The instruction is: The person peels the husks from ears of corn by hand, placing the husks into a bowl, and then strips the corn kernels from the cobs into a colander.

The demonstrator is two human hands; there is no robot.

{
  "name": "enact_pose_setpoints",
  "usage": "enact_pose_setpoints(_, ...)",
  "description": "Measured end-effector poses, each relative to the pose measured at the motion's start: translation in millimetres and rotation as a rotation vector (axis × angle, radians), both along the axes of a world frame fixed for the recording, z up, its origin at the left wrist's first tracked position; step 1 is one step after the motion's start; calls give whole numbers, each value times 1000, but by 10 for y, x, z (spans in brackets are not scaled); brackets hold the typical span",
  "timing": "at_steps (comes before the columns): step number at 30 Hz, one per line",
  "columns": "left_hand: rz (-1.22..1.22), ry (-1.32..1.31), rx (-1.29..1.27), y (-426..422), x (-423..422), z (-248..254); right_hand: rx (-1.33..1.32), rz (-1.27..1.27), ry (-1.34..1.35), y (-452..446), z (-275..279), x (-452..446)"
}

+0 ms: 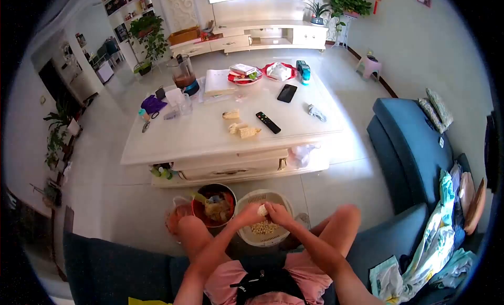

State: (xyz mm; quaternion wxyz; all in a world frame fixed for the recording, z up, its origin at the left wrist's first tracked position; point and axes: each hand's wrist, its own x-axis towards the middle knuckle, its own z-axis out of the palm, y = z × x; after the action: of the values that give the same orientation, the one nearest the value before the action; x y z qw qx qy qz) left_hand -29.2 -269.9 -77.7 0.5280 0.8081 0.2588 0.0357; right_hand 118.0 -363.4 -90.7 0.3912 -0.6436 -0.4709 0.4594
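Over a white plastic basket [242, 202], my left hand [249, 215] and my right hand [279, 214] meet around a pale corn cob [262, 211]. The left fingers are wrapped round it from one side, and the right fingers press against it from the other. Much of the cob is hidden by the fingers. Loose corn kernels [263, 228] lie in the bottom of the basket, below my hands. Beside the basket, to its left, stands a round pot [231, 191] with husk-like scraps [216, 210] inside.
Ahead is a white coffee table [199, 139] with corn cobs [249, 132], a remote [268, 122], a phone [287, 93] and a blender jug [184, 74]. A reddish plastic bag [176, 215] sits left of the pot. Sofa cushions [123, 263] flank me.
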Motion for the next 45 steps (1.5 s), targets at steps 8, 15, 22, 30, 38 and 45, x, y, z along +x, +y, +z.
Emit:
enact_pose_setpoints(8, 5, 178, 103, -85, 0, -89, -126, -22, 228, -108, -70, 18)
enact_pose_setpoints(15, 143, 162, 89, -142, -23, 13, -131, -93, 162, 9, -89, 33)
enact_pose_setpoints(22, 153, 196, 188, -174, -36, 45, -58, -88, 87, 21, -60, -39)
enact_pose_setpoints(30, 128, 190, 294, -99, -17, -272, 34, -34, -53, 79, -410, 43)
enact_pose_setpoints(38, 124, 230, 265, -129, 6, -126, -70, -72, 24, 99, -368, 47)
enact_pose_setpoints(45, 136, 286, 386, -223, 34, 170, -124, -178, 151, 63, 23, -41)
